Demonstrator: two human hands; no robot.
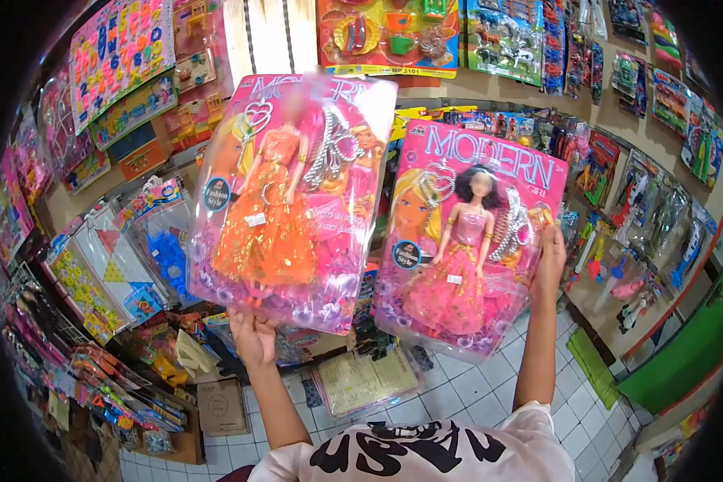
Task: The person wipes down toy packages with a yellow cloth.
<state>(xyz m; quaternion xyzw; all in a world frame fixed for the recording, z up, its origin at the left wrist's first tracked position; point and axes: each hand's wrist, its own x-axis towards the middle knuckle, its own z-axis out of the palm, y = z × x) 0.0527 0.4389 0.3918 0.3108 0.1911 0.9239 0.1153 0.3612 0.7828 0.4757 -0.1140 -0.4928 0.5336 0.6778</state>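
My left hand point(255, 336) grips the bottom edge of a pink doll package point(341, 281), which is held up at the left centre. Under its clear plastic is a doll in an orange and gold dress. On the right, my right hand point(549, 261) is closed on the right edge of a second pink package point(410, 169) marked MODERN. Its doll has dark hair and a pink dress. Both packages face me and are tilted. The fingers behind the cards are partly hidden.
Hanging toy packs, such as the coloured letters point(123, 56) and animal figures point(502, 44), cover the curved walls. A brown box point(222, 404) and a paper-filled pack point(365, 381) lie low. A green cloth point(593, 368) lies on the tiled floor point(450, 386).
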